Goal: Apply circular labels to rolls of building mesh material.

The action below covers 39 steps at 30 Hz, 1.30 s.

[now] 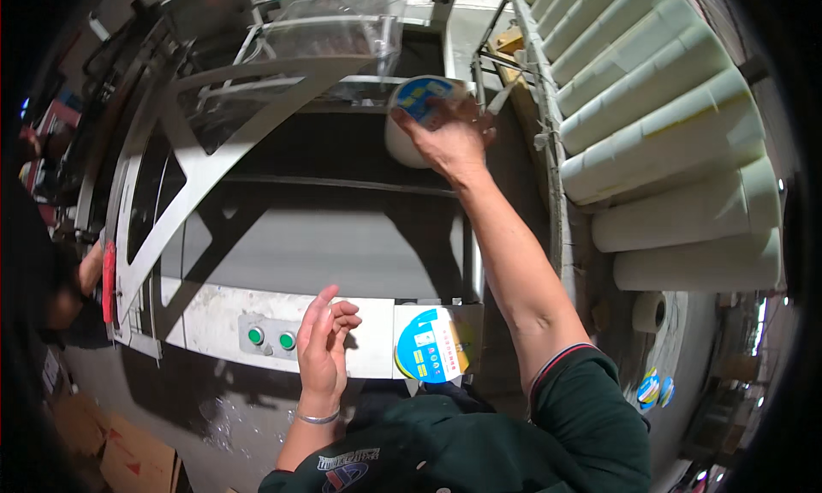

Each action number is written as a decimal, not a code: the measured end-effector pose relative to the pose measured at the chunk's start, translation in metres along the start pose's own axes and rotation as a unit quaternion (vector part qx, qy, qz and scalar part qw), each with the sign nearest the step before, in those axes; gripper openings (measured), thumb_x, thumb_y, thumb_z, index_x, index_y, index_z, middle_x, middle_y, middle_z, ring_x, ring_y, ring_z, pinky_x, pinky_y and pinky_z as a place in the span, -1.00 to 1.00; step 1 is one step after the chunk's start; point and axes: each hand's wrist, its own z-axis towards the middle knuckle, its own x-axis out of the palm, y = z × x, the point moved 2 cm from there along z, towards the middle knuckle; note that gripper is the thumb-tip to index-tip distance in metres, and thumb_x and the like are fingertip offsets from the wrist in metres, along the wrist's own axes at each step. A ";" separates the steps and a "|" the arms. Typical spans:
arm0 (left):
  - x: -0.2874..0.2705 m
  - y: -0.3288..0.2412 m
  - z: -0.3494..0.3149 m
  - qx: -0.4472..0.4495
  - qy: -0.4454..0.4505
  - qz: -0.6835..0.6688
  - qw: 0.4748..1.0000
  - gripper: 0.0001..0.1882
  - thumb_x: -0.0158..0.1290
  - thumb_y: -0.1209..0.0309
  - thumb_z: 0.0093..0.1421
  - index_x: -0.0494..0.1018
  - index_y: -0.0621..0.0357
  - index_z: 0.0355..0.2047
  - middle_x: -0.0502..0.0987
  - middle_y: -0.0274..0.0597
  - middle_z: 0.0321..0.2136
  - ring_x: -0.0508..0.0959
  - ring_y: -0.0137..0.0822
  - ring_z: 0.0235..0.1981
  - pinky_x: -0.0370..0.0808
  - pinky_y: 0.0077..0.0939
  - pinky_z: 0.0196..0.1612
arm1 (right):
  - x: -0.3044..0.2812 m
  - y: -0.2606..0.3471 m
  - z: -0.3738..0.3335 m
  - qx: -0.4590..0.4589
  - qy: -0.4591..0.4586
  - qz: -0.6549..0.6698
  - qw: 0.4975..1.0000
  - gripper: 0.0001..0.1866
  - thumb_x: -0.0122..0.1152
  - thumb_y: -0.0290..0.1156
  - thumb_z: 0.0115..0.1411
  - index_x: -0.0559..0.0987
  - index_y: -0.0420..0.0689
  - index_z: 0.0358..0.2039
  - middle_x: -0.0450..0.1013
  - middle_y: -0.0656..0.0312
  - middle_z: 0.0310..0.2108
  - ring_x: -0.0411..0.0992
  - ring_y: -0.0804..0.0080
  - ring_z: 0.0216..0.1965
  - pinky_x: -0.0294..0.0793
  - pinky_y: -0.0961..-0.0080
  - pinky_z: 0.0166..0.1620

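My right hand (454, 137) is stretched far forward, its fingers spread over the top end of a white roll (402, 146) and gripping it. A round blue and yellow label (419, 95) covers that end, partly hidden by my fingers. The roll is at the far right corner of the machine's dark bed. My left hand (324, 343) hovers over the white front ledge (210, 313) with fingers apart and nothing in them. To its left, a grey plate carries two green buttons (256, 334). Right of it, round blue-and-white labels (435, 347) lie at the ledge's corner.
Several large white rolls (668, 133) lie side by side on a metal rack at right. A white machine frame (205, 163) with a red handle (109, 279) stands at left, near another person's arm (90, 266). Cardboard boxes (137, 450) and clear plastic film (227, 420) are on the floor.
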 end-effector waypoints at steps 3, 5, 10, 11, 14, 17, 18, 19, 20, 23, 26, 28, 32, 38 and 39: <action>0.031 0.013 -0.001 -0.017 0.027 0.008 0.999 -0.54 -0.01 0.38 0.40 0.32 0.40 0.21 0.57 -0.09 -0.19 0.55 -0.38 -0.22 0.48 -0.50 -0.04 | 0.002 -0.035 0.006 -0.029 -0.010 0.073 0.997 -0.07 0.04 0.56 0.07 0.44 0.28 0.33 -0.05 -0.19 0.45 -0.10 -0.45 0.42 -0.14 -0.28 0.41; 0.056 0.026 -0.008 -0.025 0.037 0.035 0.998 -0.55 0.00 0.39 0.39 0.32 0.40 0.21 0.57 -0.10 -0.20 0.56 -0.39 -0.25 0.49 -0.51 -0.05 | -0.019 -0.044 -0.003 -0.069 -0.029 0.169 0.983 -0.11 0.07 0.48 0.13 0.38 0.26 0.37 0.01 -0.23 0.43 -0.01 -0.42 0.40 -0.03 -0.15 0.42; 0.105 0.081 -0.039 0.002 0.066 0.099 0.993 -0.47 0.02 0.35 0.38 0.27 0.44 0.26 0.55 -0.11 -0.25 0.55 -0.43 -0.28 0.51 -0.58 -0.19 | -0.073 -0.166 -0.069 -0.098 -0.119 0.216 0.964 -0.24 0.19 0.18 0.27 0.39 -0.05 0.32 0.19 -0.36 0.33 0.13 -0.35 0.36 0.13 0.02 0.40; 0.105 0.094 -0.046 -0.002 0.067 0.106 0.992 -0.46 0.00 0.34 0.39 0.24 0.44 0.27 0.54 -0.11 -0.24 0.54 -0.43 -0.30 0.50 -0.60 -0.20 | -0.085 -0.209 -0.090 -0.081 -0.159 0.207 0.962 -0.35 0.27 0.07 0.24 0.49 -0.07 0.22 0.32 -0.26 0.25 0.25 -0.26 0.30 0.21 0.02 0.35; 0.132 0.138 -0.074 -0.007 0.059 0.159 0.985 -0.46 -0.01 0.29 0.40 0.26 0.41 0.27 0.54 -0.16 -0.27 0.51 -0.45 -0.31 0.46 -0.62 -0.20 | -0.155 -0.409 -0.156 -0.028 -0.318 0.058 0.946 -0.64 0.39 -0.22 0.08 0.62 -0.15 -0.17 0.53 -0.02 -0.04 0.44 -0.04 0.10 0.42 0.09 0.15; 0.177 0.191 -0.107 -0.040 0.087 0.212 0.973 -0.50 0.00 0.28 0.40 0.32 0.36 0.22 0.55 -0.21 -0.31 0.49 -0.46 -0.32 0.44 -0.61 -0.19 | -0.238 -0.647 -0.255 0.226 -0.382 -0.051 0.895 -0.53 0.37 -0.27 0.06 0.53 -0.18 -0.04 0.43 -0.05 0.01 0.39 -0.05 0.09 0.36 0.13 0.19; 0.190 0.209 -0.116 -0.057 0.107 0.225 0.967 -0.53 0.01 0.29 0.39 0.35 0.35 0.20 0.55 -0.22 -0.31 0.49 -0.47 -0.33 0.44 -0.61 -0.20 | -0.259 -0.715 -0.286 0.295 -0.365 -0.284 0.836 -0.47 0.36 -0.21 0.08 0.50 -0.19 0.02 0.42 -0.07 0.03 0.35 -0.07 0.14 0.30 0.10 0.24; 0.203 0.227 -0.124 -0.079 0.125 0.239 0.960 -0.54 0.02 0.29 0.39 0.36 0.34 0.18 0.56 -0.23 -0.31 0.49 -0.48 -0.34 0.44 -0.61 -0.22 | -0.284 -0.787 -0.322 0.306 -0.357 -0.265 0.842 -0.38 0.32 -0.16 0.12 0.46 -0.20 0.14 0.40 -0.07 0.13 0.32 -0.10 0.21 0.23 0.08 0.30; 0.215 0.251 -0.132 -0.092 0.140 0.240 0.956 -0.57 0.03 0.32 0.39 0.38 0.34 0.16 0.56 -0.23 -0.31 0.49 -0.48 -0.35 0.45 -0.61 -0.22 | -0.313 -0.852 -0.358 0.303 -0.338 -0.358 0.816 -0.34 0.31 -0.14 0.15 0.43 -0.19 0.20 0.37 -0.07 0.19 0.29 -0.09 0.25 0.21 0.07 0.32; 0.260 0.320 -0.166 -0.113 0.149 0.271 0.944 -0.64 0.06 0.38 0.37 0.43 0.33 0.10 0.59 -0.24 -0.30 0.51 -0.49 -0.36 0.46 -0.61 -0.22 | -0.321 -0.942 -0.409 0.329 -0.214 -0.317 0.863 -0.31 0.28 -0.10 0.21 0.40 -0.16 0.29 0.35 -0.10 0.26 0.25 -0.03 0.32 0.19 0.08 0.35; 0.308 0.380 -0.203 -0.145 0.184 0.287 0.929 -0.69 0.10 0.45 0.34 0.48 0.33 0.04 0.61 -0.23 -0.28 0.56 -0.48 -0.31 0.48 -0.60 -0.19 | -0.347 -0.975 -0.432 0.294 -0.166 -0.173 0.925 -0.36 0.24 -0.09 0.25 0.43 -0.16 0.27 0.39 -0.14 0.22 0.29 0.01 0.31 0.20 0.13 0.36; 0.340 0.401 -0.221 -0.131 0.250 0.332 0.900 -0.68 0.10 0.47 0.33 0.50 0.32 0.06 0.61 -0.16 -0.18 0.57 -0.39 -0.18 0.49 -0.52 -0.07 | -0.362 -0.955 -0.444 0.287 -0.185 -0.088 0.936 -0.40 0.23 -0.10 0.27 0.46 -0.18 0.23 0.44 -0.16 0.17 0.34 -0.01 0.27 0.23 0.16 0.34; 0.421 0.428 -0.264 0.114 0.498 0.490 0.706 -0.54 0.13 0.47 0.26 0.45 0.28 0.17 0.51 0.01 0.11 0.46 -0.06 0.17 0.37 -0.25 0.23 | -0.379 -0.808 -0.500 0.238 -0.217 0.107 0.941 -0.48 0.28 -0.21 0.17 0.57 -0.28 0.06 0.57 -0.15 0.00 0.54 -0.10 0.01 0.48 0.24 0.13; 0.479 0.458 -0.302 0.177 0.619 0.492 0.585 -0.26 -0.01 0.20 0.34 0.09 0.27 0.44 0.05 0.18 0.45 0.01 0.10 0.49 -0.03 -0.15 0.48 | -0.345 -0.638 -0.570 0.140 -0.150 0.540 0.816 -0.44 0.24 -0.33 0.02 0.56 -0.39 0.02 0.58 0.01 -0.13 0.55 0.31 -0.09 0.49 0.40 0.03; 0.472 0.447 -0.297 0.135 0.629 0.489 0.588 -0.25 -0.04 0.15 0.36 0.07 0.28 0.44 0.04 0.17 0.46 0.01 0.08 0.50 -0.04 -0.18 0.49 | -0.335 -0.631 -0.577 0.149 -0.143 0.608 0.767 -0.42 0.22 -0.29 0.02 0.54 -0.41 0.02 0.58 0.01 -0.13 0.54 0.32 -0.10 0.48 0.42 0.02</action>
